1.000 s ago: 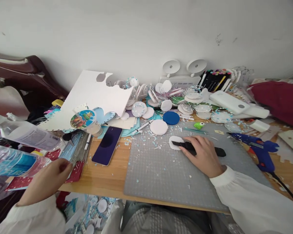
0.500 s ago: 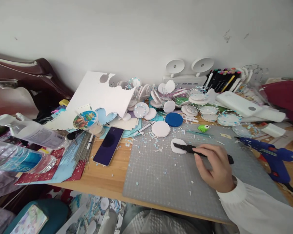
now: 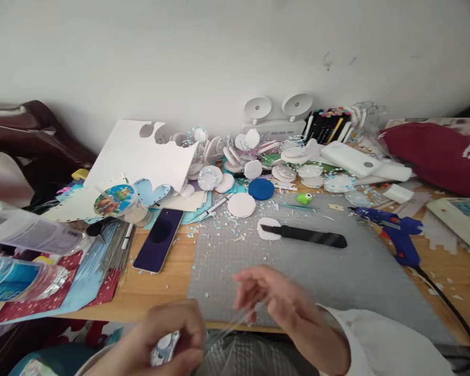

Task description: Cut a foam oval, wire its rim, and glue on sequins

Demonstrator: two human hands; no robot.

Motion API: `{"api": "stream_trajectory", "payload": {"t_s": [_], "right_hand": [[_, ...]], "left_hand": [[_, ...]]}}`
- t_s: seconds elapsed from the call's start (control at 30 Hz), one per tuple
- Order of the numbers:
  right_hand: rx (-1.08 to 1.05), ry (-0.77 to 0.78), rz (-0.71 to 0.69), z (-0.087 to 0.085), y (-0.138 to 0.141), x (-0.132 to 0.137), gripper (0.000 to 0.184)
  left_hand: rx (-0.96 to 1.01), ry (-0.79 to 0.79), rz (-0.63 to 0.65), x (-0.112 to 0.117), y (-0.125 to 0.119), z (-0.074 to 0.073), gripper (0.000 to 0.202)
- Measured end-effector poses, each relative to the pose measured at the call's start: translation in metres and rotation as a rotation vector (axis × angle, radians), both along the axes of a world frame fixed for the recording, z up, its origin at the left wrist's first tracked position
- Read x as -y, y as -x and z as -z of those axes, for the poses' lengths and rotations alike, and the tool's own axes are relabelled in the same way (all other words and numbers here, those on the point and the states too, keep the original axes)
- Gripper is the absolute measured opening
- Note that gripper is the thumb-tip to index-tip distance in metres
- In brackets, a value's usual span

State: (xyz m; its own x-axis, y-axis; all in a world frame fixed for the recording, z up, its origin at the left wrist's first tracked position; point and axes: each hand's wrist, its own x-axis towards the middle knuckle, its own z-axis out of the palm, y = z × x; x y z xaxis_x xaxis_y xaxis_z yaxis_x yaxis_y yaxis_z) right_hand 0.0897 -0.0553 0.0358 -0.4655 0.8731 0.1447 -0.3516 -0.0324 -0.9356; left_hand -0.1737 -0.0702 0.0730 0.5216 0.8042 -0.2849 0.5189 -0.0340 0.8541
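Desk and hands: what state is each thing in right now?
Left hand, fingers curled, blurred
Right hand, fingers loosely bent
Black cutter, lying down, blade over small white disc
Cutting mat, flat, strewn with scraps
Phone, face up, screen dark
Glue gun, on its side; hot or cold unclear
White board, rounded gaps along its edge
Cup, lidded

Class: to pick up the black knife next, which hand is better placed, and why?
Probably the right hand: it is over the grey mat, nearer the black knife, whose handle points rightward. The left hand is farther away, at lower left.
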Motion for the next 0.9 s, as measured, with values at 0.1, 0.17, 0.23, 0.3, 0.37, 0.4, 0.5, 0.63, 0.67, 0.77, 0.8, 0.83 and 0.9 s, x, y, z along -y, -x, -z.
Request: {"api": "stream_trajectory", "payload": {"t_s": [0.1,0.17,0.23,0.3,0.37,0.4,0.5,0.63,0.67,0.77,0.8,0.83,0.9], "right_hand": [[0.013,0.06,0.162,0.004,-0.009,-0.004,0.037],[0.09,0.064,0.234,0.008,-0.017,-0.006,0.037],[0.186,0.062,0.279,0.012,-0.023,-0.007,0.034],[0.254,0.073,0.302,0.015,-0.027,-0.008,0.03],[0.286,0.094,0.3,0.017,-0.027,-0.009,0.027],[0.293,0.1,0.291,0.017,-0.027,-0.009,0.026],[0.29,0.086,0.263,0.018,-0.027,-0.011,0.026],[0.271,0.018,0.318,0.021,-0.034,-0.013,0.029],[0.272,-0.003,0.35,0.022,-0.038,-0.014,0.029],[0.296,-0.051,0.449,0.03,-0.055,-0.017,0.03],[0.311,-0.061,0.479,0.033,-0.062,-0.018,0.03],[0.328,-0.07,0.505,0.037,-0.068,-0.018,0.03],[0.363,-0.081,0.546,0.046,-0.078,-0.02,0.03]], "left_hand": [[0.055,0.066,0.133,-0.027,-0.056,-0.007,0.016],[0.06,0.04,0.139,-0.035,-0.075,-0.002,0.015],[0.03,0.035,0.149,-0.037,-0.08,0.009,0.014],[-0.007,0.051,0.181,-0.037,-0.081,0.02,0.013],[-0.04,0.065,0.219,-0.036,-0.082,0.028,0.012],[-0.053,0.068,0.236,-0.036,-0.084,0.03,0.011],[-0.065,0.054,0.264,-0.037,-0.09,0.032,0.008],[-0.06,-0.02,0.256,-0.037,-0.09,0.029,0.01],[-0.061,-0.06,0.224,-0.039,-0.086,0.029,0.013],[-0.134,-0.302,-0.002,-0.051,-0.06,0.035,0.016],[-0.212,-0.425,-0.11,-0.058,-0.049,0.038,0.018],[-0.306,-0.56,-0.248,-0.066,-0.036,0.042,0.024],[-0.552,-0.758,-0.43,-0.086,-0.013,0.049,0.04]]}}
